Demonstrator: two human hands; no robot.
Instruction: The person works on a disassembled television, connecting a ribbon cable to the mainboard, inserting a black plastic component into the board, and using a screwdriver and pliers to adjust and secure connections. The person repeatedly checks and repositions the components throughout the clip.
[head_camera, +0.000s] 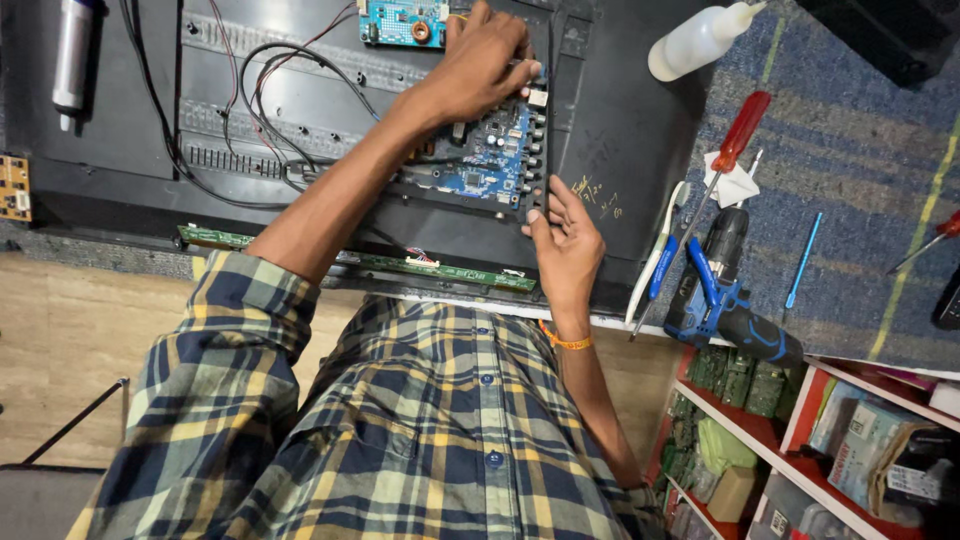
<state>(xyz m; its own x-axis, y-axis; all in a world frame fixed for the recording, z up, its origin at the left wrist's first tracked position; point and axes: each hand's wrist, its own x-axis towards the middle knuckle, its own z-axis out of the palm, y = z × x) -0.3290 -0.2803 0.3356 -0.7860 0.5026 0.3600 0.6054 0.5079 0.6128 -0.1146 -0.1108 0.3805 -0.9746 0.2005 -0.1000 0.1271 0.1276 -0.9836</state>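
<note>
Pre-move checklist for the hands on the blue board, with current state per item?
1. Left hand on the far edge of the blue circuit board: ok, fingers rest there.
2. Right hand at the board's near right corner: ok, fingertips touch the edge.
3. Both hands free of tools: ok; red-handled screwdriver and blue cordless driver lie on the mat to the right.
4. Black cables clear of the board: not ok, they run to its left edge.
5. Board screws out: cannot tell.
6. Squeeze bottle away from the board: ok.
</note>
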